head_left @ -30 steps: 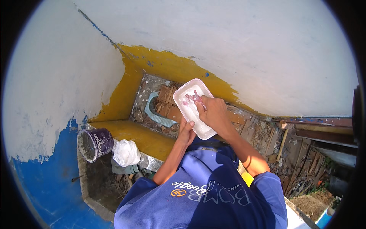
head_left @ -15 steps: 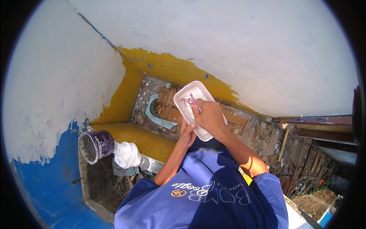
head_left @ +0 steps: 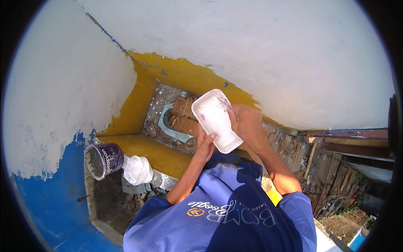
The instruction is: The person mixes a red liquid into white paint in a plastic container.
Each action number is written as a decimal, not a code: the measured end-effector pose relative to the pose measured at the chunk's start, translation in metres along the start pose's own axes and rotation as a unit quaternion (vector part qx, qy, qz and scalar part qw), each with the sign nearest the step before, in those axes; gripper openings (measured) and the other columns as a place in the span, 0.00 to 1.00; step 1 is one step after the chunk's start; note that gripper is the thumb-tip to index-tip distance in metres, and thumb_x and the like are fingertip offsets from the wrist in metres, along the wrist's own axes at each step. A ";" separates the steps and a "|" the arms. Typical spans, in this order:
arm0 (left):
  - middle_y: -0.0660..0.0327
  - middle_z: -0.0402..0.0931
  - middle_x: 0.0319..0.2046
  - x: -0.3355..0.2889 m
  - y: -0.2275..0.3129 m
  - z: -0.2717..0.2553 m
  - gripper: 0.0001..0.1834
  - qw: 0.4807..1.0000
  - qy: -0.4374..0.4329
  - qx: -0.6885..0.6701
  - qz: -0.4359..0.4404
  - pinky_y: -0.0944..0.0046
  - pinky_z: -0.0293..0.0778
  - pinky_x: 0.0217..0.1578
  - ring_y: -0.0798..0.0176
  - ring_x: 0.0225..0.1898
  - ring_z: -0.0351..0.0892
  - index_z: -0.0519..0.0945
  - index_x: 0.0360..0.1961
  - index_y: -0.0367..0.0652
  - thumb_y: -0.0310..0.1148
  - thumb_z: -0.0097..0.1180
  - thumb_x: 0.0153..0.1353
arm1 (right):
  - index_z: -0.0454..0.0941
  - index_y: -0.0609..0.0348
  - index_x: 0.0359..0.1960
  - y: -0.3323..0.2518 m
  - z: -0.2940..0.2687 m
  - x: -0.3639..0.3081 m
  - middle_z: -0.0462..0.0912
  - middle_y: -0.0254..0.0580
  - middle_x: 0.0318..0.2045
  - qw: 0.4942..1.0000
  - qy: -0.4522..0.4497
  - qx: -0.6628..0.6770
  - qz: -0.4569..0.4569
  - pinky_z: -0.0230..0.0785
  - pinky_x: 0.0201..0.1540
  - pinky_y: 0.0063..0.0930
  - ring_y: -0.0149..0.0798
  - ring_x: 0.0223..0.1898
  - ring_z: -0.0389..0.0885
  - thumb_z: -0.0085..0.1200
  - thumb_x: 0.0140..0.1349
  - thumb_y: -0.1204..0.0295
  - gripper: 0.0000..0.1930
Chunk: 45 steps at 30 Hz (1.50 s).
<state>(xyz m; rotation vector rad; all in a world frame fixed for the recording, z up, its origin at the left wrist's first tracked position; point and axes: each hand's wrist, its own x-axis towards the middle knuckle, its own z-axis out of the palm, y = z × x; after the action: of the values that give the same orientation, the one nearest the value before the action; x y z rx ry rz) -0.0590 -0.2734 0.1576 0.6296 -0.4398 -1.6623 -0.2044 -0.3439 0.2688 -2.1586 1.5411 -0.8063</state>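
Note:
My left hand (head_left: 205,145) grips the near left edge of a shallow white tray (head_left: 200,105) with rounded corners. White paste (head_left: 217,119) lies spread inside it, with a small pinkish smear near the left wall. Over the tray's right side, my right hand (head_left: 250,126) is closed around a thin reddish tool (head_left: 231,114). Only a narrow strip of that tool shows at the tray's rim, so its exact kind is hard to make out.
A purple bucket (head_left: 113,158) and a white plastic bag (head_left: 138,170) stand on the ledge at left. A pale blue curved piece (head_left: 173,130) lies among rubble below. White-coated walls (head_left: 285,54) with yellow patches rise ahead; wood scraps (head_left: 336,178) lie at right.
My right hand has moved right, from inside the tray to its right edge, taking the reddish tool along. More of the white paste shows now. My left hand keeps its hold.

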 end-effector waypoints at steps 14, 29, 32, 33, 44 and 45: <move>0.56 0.58 0.67 0.002 -0.007 -0.009 0.50 1.000 0.000 -0.006 -0.014 0.56 0.66 0.65 0.57 0.68 0.62 0.45 0.73 0.48 0.36 0.64 0.57 | 0.78 0.65 0.26 -0.014 0.018 -0.020 0.78 0.59 0.20 0.995 -0.026 0.072 0.062 0.69 0.28 0.50 0.61 0.24 0.78 0.56 0.59 0.68 0.11; 0.54 0.61 0.65 0.000 -0.002 -0.002 0.56 0.999 0.026 0.031 -0.018 0.54 0.65 0.65 0.55 0.66 0.65 0.50 0.71 0.40 0.49 0.70 0.48 | 0.77 0.65 0.25 -0.013 0.010 0.002 0.77 0.61 0.20 0.996 -0.044 0.040 0.061 0.69 0.29 0.50 0.63 0.24 0.78 0.56 0.60 0.67 0.12; 0.54 0.61 0.65 0.000 -0.006 -0.010 0.56 0.999 0.025 0.026 -0.031 0.54 0.65 0.65 0.55 0.65 0.65 0.50 0.71 0.40 0.48 0.71 0.48 | 0.78 0.66 0.25 -0.020 0.016 -0.007 0.77 0.59 0.17 0.995 -0.093 0.024 -0.009 0.70 0.27 0.50 0.60 0.22 0.79 0.53 0.61 0.68 0.12; 0.54 0.61 0.65 0.000 -0.005 -0.009 0.56 0.999 0.025 0.027 -0.030 0.54 0.65 0.65 0.55 0.65 0.65 0.50 0.71 0.40 0.48 0.71 0.48 | 0.78 0.66 0.25 -0.018 0.017 -0.006 0.77 0.59 0.17 0.995 -0.093 0.024 -0.010 0.70 0.27 0.50 0.60 0.22 0.79 0.53 0.61 0.68 0.12; 0.54 0.60 0.65 -0.001 -0.002 0.000 0.57 0.999 0.032 0.021 -0.023 0.52 0.64 0.66 0.54 0.66 0.63 0.49 0.72 0.42 0.48 0.71 0.47 | 0.79 0.65 0.26 -0.013 0.022 -0.002 0.77 0.61 0.17 0.997 -0.050 0.039 0.050 0.71 0.29 0.51 0.61 0.22 0.79 0.53 0.59 0.68 0.11; 0.55 0.61 0.65 0.000 -0.003 0.001 0.57 0.999 0.039 0.029 -0.019 0.52 0.64 0.66 0.54 0.66 0.64 0.49 0.72 0.42 0.48 0.71 0.47 | 0.78 0.65 0.26 -0.019 0.019 -0.002 0.77 0.61 0.18 0.997 -0.043 0.049 0.040 0.70 0.29 0.51 0.62 0.22 0.78 0.54 0.60 0.67 0.12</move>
<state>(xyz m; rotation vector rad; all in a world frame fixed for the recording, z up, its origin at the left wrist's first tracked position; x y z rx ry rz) -0.0620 -0.2724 0.1567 0.7478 -0.4226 -1.6591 -0.1788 -0.3363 0.2644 -2.0223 1.5031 -0.7363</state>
